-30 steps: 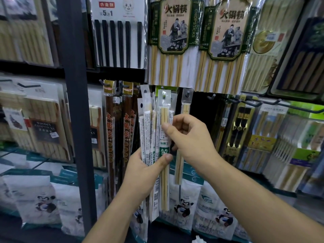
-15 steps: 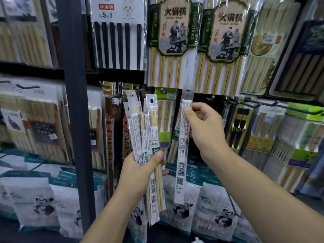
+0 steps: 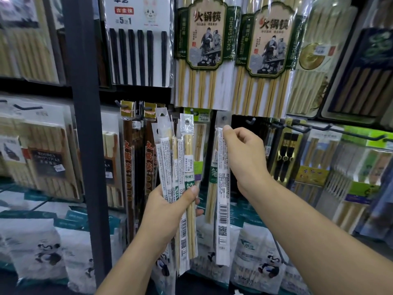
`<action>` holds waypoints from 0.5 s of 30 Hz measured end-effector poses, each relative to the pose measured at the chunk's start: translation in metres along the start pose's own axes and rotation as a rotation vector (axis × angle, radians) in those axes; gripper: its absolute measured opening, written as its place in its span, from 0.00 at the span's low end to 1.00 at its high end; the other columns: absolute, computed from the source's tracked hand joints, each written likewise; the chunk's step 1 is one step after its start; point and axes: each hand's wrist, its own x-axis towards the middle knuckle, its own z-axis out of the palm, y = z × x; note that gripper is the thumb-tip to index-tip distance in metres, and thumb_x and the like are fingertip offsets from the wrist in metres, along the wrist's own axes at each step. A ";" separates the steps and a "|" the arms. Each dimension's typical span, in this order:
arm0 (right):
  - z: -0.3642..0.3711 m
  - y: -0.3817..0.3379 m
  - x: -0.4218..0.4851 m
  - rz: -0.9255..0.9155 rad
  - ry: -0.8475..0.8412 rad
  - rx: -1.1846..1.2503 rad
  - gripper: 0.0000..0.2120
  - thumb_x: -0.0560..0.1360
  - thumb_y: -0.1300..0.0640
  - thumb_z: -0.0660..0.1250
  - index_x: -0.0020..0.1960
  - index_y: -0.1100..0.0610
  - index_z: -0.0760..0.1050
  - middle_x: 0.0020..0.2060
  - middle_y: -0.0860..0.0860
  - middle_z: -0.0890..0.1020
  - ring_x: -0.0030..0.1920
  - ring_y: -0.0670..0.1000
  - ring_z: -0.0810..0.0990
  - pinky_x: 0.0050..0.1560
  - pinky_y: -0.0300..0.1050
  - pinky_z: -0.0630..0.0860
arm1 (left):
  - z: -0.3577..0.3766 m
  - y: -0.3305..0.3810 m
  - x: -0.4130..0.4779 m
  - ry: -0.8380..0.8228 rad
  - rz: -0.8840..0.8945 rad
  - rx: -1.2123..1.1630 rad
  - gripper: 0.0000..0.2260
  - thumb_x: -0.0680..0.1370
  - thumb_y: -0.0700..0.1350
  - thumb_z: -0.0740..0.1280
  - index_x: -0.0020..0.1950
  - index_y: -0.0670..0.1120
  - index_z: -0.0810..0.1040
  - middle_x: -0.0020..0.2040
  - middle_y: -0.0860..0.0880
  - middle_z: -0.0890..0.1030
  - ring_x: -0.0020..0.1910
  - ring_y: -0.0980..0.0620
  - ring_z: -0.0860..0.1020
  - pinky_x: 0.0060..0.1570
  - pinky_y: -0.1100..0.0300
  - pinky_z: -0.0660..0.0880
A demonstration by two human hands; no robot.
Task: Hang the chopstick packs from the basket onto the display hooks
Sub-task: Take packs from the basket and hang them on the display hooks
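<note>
Now the right hand pinches one chopstick pack under its hole; push straight, left hand gripping the spare packs.

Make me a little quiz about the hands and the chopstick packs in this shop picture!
1. True or false: the left hand grips only one pack.
2. Which hand pinches the single pack near its top? A) left B) right C) both
3. Fill in: the chopsticks in the white pack at the upper left are coloured ____.
Key: 1 false, it grips a bundle of packs. 2 B, the right hand. 3 black.
</note>
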 end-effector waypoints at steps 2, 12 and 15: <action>0.000 -0.001 0.000 -0.003 -0.006 0.004 0.21 0.82 0.49 0.64 0.33 0.54 0.66 0.22 0.42 0.63 0.25 0.43 0.62 0.27 0.33 0.63 | 0.001 0.002 -0.001 -0.006 0.001 -0.007 0.11 0.66 0.53 0.77 0.48 0.56 0.87 0.45 0.46 0.88 0.44 0.46 0.87 0.39 0.52 0.85; 0.005 -0.003 0.003 -0.018 0.008 0.005 0.23 0.82 0.50 0.64 0.30 0.53 0.62 0.22 0.43 0.62 0.26 0.45 0.61 0.34 0.45 0.64 | 0.002 0.004 -0.002 0.004 -0.021 0.002 0.10 0.67 0.51 0.77 0.46 0.51 0.87 0.43 0.43 0.87 0.41 0.43 0.86 0.38 0.53 0.84; 0.006 0.003 0.005 -0.031 0.018 -0.059 0.23 0.81 0.49 0.64 0.30 0.53 0.63 0.21 0.43 0.64 0.25 0.44 0.62 0.35 0.45 0.65 | 0.001 0.005 0.000 0.002 -0.016 0.018 0.10 0.66 0.52 0.77 0.46 0.52 0.87 0.43 0.43 0.87 0.42 0.43 0.87 0.39 0.53 0.84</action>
